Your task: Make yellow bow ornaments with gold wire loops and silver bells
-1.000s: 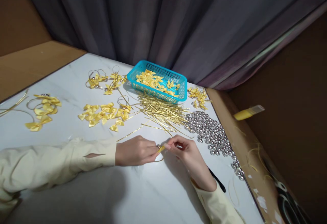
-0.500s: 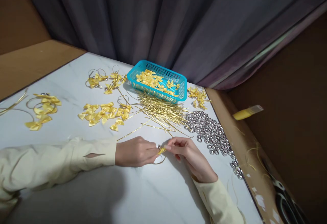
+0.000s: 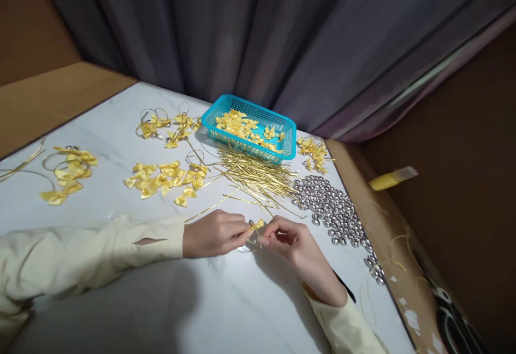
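My left hand [image 3: 215, 233] and my right hand [image 3: 288, 241] meet low over the white marble table [image 3: 226, 305]. Both pinch a small yellow ribbon bow [image 3: 257, 226] with a thin gold cord looped under it and a tiny silver bead beside it. The fingers of both hands are closed on this piece. Cream sleeves cover both arms. A heap of gold cords [image 3: 258, 176] lies just beyond my hands, and a spread of silver beads [image 3: 334, 209] lies to the right.
A turquoise basket [image 3: 287, 152] with yellow bows stands at the back. Loose bows [image 3: 165, 177] and bows with cord loops [image 3: 68, 174] lie to the left. A black pen [image 3: 345, 288] shows by my right wrist. A yellow tube [image 3: 393, 178] lies right of the table.
The bow has risen slightly between my fingertips, and my right hand has shifted a little toward me. The black pen by my right wrist shows again.
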